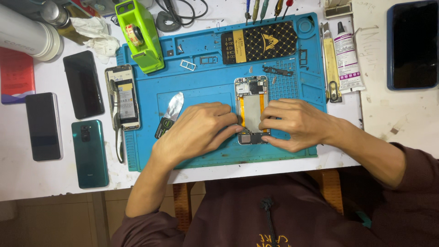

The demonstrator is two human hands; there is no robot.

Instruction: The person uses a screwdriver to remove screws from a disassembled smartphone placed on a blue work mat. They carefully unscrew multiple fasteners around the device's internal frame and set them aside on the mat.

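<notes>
My left hand [199,130] and right hand [292,124] sit side by side, fingertips nearly meeting over the lower end of the open phone [251,110]. Both are curled, the fingers pressed down on the phone's lower part; whether either one pinches a small part I cannot tell, since the fingers hide it. The phone lies directly between the hands and runs away from me, its long axis pointing straight ahead, so its top end with the exposed board shows beyond my fingertips. Neither hand is clearly nearer; each covers one lower corner.

Under everything is the blue mat [206,87]. Just beyond my left hand lies a thin metal pry tool [173,106]. Farther ahead, past the phone's top, rests a black and gold back cover [259,42]. Out to the left of my left hand stands a green tape dispenser [138,34], with another opened phone [122,97] at the mat's edge and three closed phones [83,84] [43,126] [90,153] well beyond it on the table. To the right of my right hand, off the mat, lie a glue tube [347,57] and a dark tablet [414,45].
</notes>
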